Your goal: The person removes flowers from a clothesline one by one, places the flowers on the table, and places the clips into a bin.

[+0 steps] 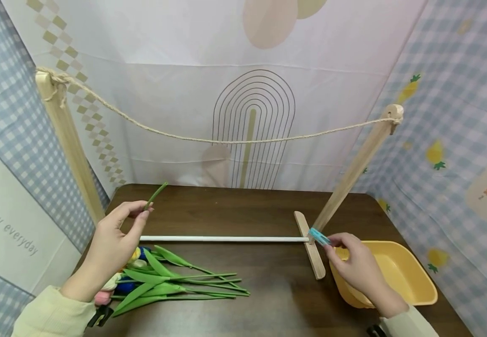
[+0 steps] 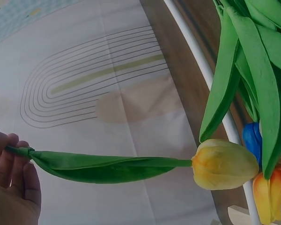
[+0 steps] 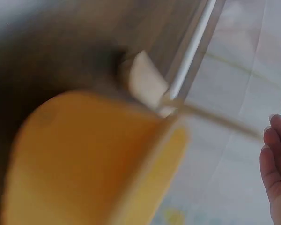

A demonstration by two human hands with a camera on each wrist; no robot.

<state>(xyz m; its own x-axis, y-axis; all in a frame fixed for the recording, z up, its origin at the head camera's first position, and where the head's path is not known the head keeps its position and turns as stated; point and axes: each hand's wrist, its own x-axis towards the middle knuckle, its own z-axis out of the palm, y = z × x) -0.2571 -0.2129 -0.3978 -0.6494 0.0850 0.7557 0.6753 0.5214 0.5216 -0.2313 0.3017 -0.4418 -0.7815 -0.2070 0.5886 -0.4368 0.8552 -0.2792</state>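
Observation:
My left hand point(image 1: 119, 236) pinches a yellow artificial tulip point(image 2: 225, 164) by its green stem, up over the left part of the table. In the left wrist view its flower head hangs away from the fingers, past a long folded leaf point(image 2: 107, 168). Between the thumb and fingers of my right hand point(image 1: 357, 264) is a light blue clothespin point(image 1: 319, 236), held over the near side of the yellow basin point(image 1: 395, 262). Below my left hand, a bunch of artificial tulips point(image 1: 172, 281) lies on the table, stems toward the right.
A rope point(image 1: 201, 139) sags between two wooden posts, the left post point(image 1: 68, 145) and the right post point(image 1: 353, 173). A white rod point(image 1: 222, 239) joins them low down. The right post stands on a wooden foot point(image 1: 313, 257) beside the basin. Printed cloth hangs behind the brown table point(image 1: 277, 304).

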